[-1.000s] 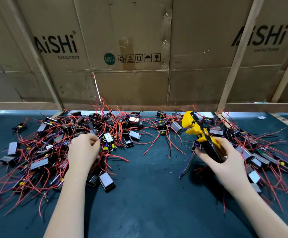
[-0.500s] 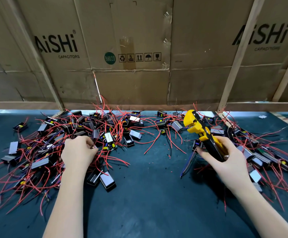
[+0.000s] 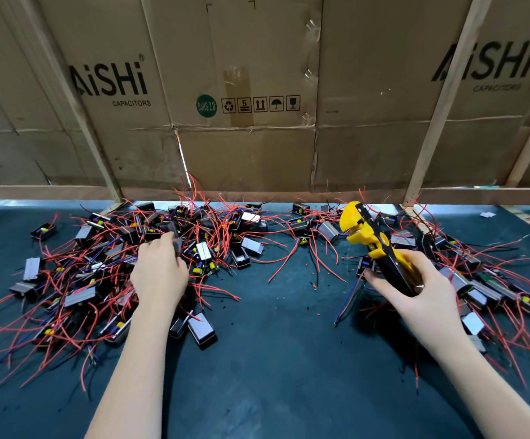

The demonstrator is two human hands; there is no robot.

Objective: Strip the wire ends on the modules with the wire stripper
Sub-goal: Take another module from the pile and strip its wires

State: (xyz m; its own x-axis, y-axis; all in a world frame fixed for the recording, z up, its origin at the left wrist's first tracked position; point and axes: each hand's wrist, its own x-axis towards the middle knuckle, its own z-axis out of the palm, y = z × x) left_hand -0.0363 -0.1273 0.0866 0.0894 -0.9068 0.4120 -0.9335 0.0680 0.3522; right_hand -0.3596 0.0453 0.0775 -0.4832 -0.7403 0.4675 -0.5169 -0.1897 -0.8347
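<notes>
Yellow wire stripper gripped in right hand; left hand pinches a grey module from the pile. Next: present its wire.

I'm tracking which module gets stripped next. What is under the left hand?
The left hand rests on the left pile of modules with red wires, its fingers curled round a grey module at its fingertips. Whatever lies beneath the palm is covered.

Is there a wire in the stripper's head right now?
No, the wire stripper, gripped by the right hand, is raised with nothing in its yellow head.
</notes>
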